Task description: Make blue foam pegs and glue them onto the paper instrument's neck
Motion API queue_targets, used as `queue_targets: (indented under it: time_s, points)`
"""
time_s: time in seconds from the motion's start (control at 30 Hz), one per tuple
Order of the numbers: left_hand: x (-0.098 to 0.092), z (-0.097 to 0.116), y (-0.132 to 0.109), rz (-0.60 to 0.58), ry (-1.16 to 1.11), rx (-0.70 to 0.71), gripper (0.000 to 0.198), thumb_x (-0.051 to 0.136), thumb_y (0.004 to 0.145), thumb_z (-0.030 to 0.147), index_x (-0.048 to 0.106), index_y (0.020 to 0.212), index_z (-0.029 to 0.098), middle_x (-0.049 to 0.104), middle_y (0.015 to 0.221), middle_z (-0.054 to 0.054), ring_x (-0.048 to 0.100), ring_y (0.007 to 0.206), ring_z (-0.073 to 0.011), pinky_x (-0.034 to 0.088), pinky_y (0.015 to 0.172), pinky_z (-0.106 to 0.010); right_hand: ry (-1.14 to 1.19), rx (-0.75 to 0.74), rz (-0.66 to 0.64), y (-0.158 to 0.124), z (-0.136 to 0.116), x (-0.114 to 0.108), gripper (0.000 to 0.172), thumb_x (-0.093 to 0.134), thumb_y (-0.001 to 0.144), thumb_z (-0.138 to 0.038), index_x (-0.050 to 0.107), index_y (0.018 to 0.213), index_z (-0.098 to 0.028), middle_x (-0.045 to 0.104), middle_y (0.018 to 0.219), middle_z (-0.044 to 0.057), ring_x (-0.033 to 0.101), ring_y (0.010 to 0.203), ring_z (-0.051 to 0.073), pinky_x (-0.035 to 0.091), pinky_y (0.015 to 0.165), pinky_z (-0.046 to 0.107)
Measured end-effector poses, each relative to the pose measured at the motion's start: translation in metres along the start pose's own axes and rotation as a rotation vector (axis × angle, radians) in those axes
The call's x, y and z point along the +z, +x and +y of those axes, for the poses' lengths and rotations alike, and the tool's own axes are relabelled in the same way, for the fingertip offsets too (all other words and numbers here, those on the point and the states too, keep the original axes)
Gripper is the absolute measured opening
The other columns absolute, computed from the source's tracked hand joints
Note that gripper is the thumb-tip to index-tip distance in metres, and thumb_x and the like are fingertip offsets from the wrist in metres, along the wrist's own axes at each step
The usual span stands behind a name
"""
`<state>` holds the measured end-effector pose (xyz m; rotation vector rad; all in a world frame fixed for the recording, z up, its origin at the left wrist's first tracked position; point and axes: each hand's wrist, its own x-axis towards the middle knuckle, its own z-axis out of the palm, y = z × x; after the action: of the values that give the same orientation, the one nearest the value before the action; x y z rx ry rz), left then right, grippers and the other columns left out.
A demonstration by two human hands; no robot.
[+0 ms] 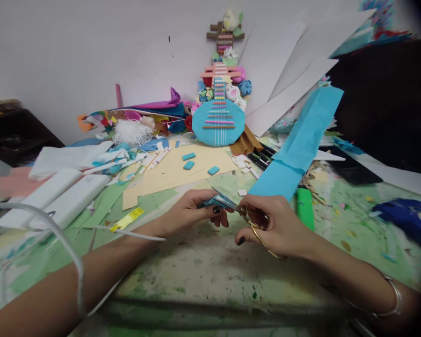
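My right hand (279, 222) grips a pair of scissors (261, 238) with gold-coloured handles, thumb and fingers at the loops. Their blades point left toward my left hand (187, 213). Between its thumb and fingers, my left hand pinches a small blue piece (207, 201), partly covered by the fingers. The blades lie across or right beside this piece; which of the two I cannot tell. Beyond my hands, three small blue blocks (214, 170) rest on a cream paper sheet (154, 180).
A blue paper-covered lute-like model (218, 126) leans on the wall. Blue crepe paper (284, 173) stands behind my right hand, near a green roll (304, 208). A white cable (79, 267) crosses my left forearm. Pens (259, 159), a phone (352, 166) and white boxes (70, 201) lie around.
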<state>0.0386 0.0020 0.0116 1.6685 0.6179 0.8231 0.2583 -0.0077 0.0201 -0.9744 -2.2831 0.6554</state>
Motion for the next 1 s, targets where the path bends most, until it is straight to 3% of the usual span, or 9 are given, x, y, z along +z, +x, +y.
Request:
queue_targets:
  time_s: [0.17,0.3,0.43,0.7,0.87,1.0]
  points:
    - [-0.002,0.003,0.002,0.049,0.147,0.071,0.022,0.061,0.083,0.031,0.071,0.091,0.013,0.071,0.087,-0.01,0.064,0.082,-0.0178,0.05,0.076,-0.029,-0.018,-0.079,0.067,-0.002,0.002,-0.002,0.034,0.074,0.067,-0.045,0.058,0.072,-0.015,0.038,0.052,-0.008,0.031,0.048,0.006,0.023,0.046,0.021]
    - [-0.003,0.006,0.003,0.063,0.203,0.115,0.018,0.061,0.083,0.021,0.072,0.097,0.017,0.072,0.092,-0.009,0.064,0.088,-0.0188,0.049,0.081,-0.031,0.047,-0.019,0.139,-0.002,0.007,-0.004,0.037,0.07,0.07,-0.05,0.058,0.075,-0.016,0.037,0.05,-0.007,0.032,0.047,0.007,0.024,0.045,0.021]
    - [-0.002,0.007,0.003,0.077,0.16,0.111,0.024,0.062,0.082,0.018,0.07,0.105,0.018,0.073,0.094,-0.009,0.065,0.091,-0.0202,0.05,0.082,-0.034,-0.037,0.007,0.177,0.0,0.01,-0.004,0.038,0.067,0.072,-0.053,0.055,0.072,-0.017,0.039,0.051,-0.006,0.033,0.048,0.007,0.025,0.046,0.022]
    - [-0.005,-0.001,0.004,0.088,0.219,0.34,0.017,0.064,0.08,0.017,0.075,0.093,0.021,0.073,0.097,-0.011,0.064,0.096,-0.0232,0.048,0.09,-0.042,-0.156,-0.084,0.252,0.001,0.011,-0.004,0.039,0.068,0.071,-0.054,0.055,0.075,-0.017,0.048,0.058,-0.003,0.04,0.052,0.009,0.03,0.05,0.022]
    - [0.0,0.001,0.001,0.239,0.242,0.27,0.008,0.072,0.073,0.018,0.075,0.08,0.018,0.074,0.084,-0.009,0.064,0.091,-0.0223,0.055,0.079,-0.036,-0.095,-0.086,0.257,0.001,0.011,-0.004,0.037,0.068,0.073,-0.053,0.057,0.077,-0.017,0.049,0.057,-0.003,0.042,0.052,0.009,0.032,0.05,0.022]
    - [0.003,0.003,0.0,0.285,0.261,0.284,0.006,0.072,0.073,0.02,0.069,0.07,0.016,0.073,0.081,-0.009,0.064,0.093,-0.0223,0.055,0.082,-0.039,-0.064,-0.085,0.224,0.002,0.012,-0.003,0.036,0.07,0.071,-0.05,0.057,0.078,-0.017,0.05,0.06,-0.003,0.043,0.054,0.009,0.033,0.051,0.022]
